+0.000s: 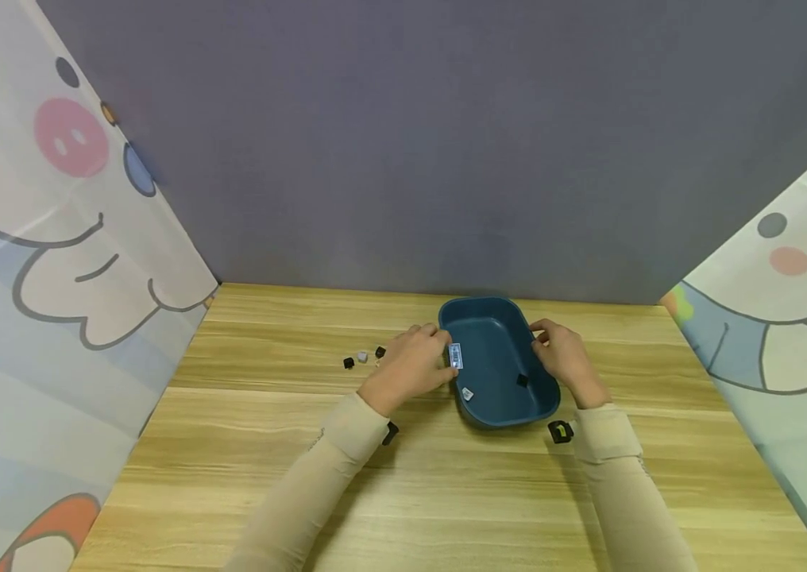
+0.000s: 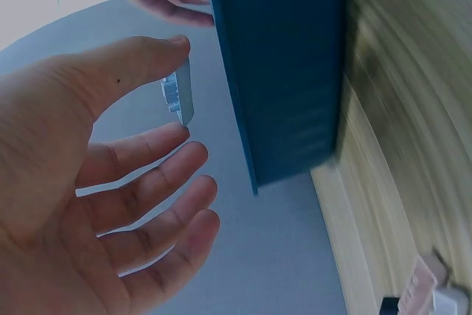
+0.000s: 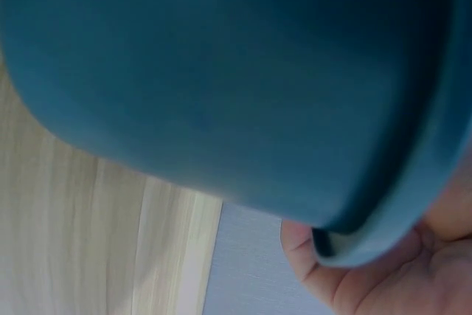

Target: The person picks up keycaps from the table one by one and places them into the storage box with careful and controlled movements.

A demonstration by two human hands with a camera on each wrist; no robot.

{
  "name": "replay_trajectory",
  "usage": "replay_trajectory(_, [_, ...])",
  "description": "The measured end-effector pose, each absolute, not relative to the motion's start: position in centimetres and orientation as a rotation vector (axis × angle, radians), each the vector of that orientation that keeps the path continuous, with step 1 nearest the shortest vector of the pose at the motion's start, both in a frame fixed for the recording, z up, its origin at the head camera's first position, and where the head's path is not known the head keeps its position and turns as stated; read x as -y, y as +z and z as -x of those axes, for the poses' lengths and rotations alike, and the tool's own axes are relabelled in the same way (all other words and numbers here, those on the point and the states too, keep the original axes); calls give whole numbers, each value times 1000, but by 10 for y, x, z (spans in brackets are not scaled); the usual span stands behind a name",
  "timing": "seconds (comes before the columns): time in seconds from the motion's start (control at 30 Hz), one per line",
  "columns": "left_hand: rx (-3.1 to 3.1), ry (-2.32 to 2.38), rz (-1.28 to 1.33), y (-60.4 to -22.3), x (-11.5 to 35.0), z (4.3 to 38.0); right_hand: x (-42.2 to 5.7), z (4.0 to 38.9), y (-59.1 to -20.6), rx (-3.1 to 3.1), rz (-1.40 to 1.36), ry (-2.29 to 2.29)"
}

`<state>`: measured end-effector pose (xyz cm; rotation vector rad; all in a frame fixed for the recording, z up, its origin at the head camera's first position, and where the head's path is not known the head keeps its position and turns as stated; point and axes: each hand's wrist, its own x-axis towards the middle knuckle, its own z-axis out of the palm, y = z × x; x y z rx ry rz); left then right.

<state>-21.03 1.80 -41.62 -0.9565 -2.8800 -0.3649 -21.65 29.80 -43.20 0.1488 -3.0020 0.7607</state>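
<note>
- Your left hand (image 1: 411, 361) pinches a small flat piece (image 1: 456, 355), with a blue-and-white face, between thumb and index finger; the other three fingers are spread loosely beside it.
- That piece is at the left rim of the blue bin (image 1: 495, 345), and the left wrist view shows it nearly edge-on, apart from the bin's wall.
- Your right hand (image 1: 566, 357) is at the bin's right rim with its fingers bent; you cannot tell from these views whether they grip it.
- The bin stands on the wood-grain worktop (image 1: 246, 477), right of the centre and towards the far edge.
- Inside the bin, a small white piece (image 1: 467, 393) lies near the left wall and a small black piece (image 1: 522, 380) lies near the right.
- Left of your left hand, more small pieces (image 1: 362, 357), black and white, lie near one another on the worktop.
- Beyond the far edge is a grey wall (image 1: 432, 159); cartoon-printed sheets (image 1: 785, 318) flank you left and right.
- Pale sleeves (image 1: 611, 445) cover your forearms.
</note>
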Motion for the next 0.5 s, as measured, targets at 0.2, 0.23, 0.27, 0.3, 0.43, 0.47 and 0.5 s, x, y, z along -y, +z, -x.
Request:
replay_trajectory(0.2, [2861,-344,976,-415,-25,208,-296,216,-429,3008,-159,762])
replay_trajectory(0.23, [2861,-348,976,-415,-26,208,-296,216,-429,3010,-158,762])
replay_trajectory(0.27, [2862,-352,977,-415,-26,208,-296,216,-429,3012,-157,763])
replay_trajectory(0.3, [2864,-360,977,-416,-26,208,-295,216,-429,3013,-158,764])
replay_trajectory(0.43, [2868,-384,972,-419,-24,209,-296,216,-429,3009,-155,775])
replay_trajectory(0.47, [2867,-391,971,-421,-24,209,-296,216,-429,3006,-152,778])
replay_trajectory(0.5, [2866,-400,972,-422,-23,210,-296,216,-429,3004,-150,778])
